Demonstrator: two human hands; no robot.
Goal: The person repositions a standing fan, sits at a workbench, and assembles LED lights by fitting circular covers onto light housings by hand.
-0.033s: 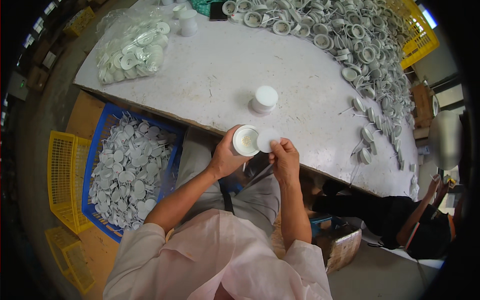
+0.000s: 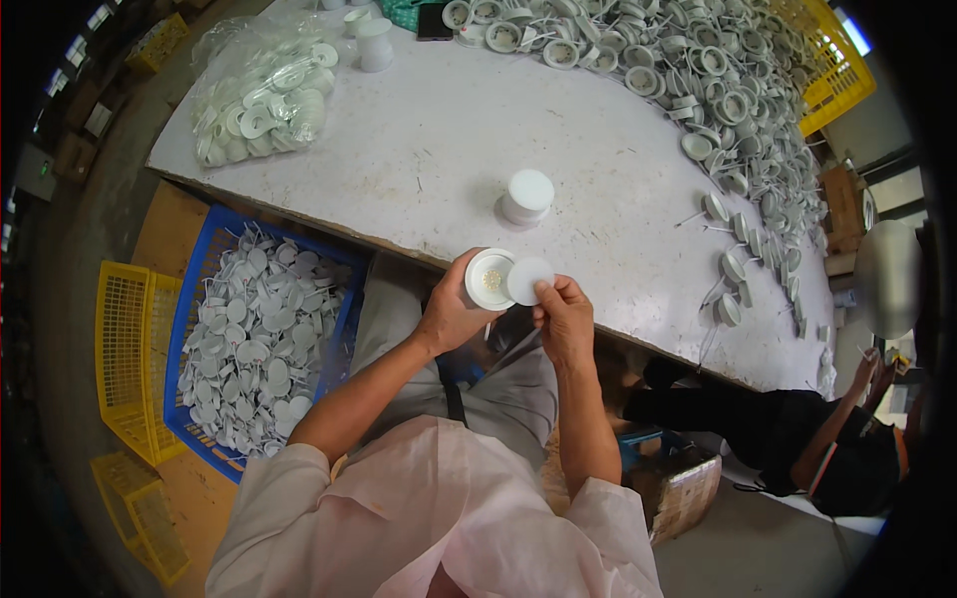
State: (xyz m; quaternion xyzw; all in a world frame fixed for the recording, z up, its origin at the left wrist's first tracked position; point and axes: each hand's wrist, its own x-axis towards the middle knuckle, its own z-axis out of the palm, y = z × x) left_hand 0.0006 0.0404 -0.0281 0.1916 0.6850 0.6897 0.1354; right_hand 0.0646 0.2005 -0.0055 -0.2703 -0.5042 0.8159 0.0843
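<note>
Centre of the frame: the left hand (image 2: 449, 311) is wrapped around a round white housing (image 2: 489, 280); the right hand (image 2: 565, 317) pinches a white disc (image 2: 528, 280) between thumb and fingers. The disc sits slightly farther left than before, overlapping the housing's edge. The pale worktop (image 2: 449, 130) (scuffed and specked) carries heaped fittings (image 2: 728, 90), upper right; a filled blue crate (image 2: 183, 329) stands left.
</note>
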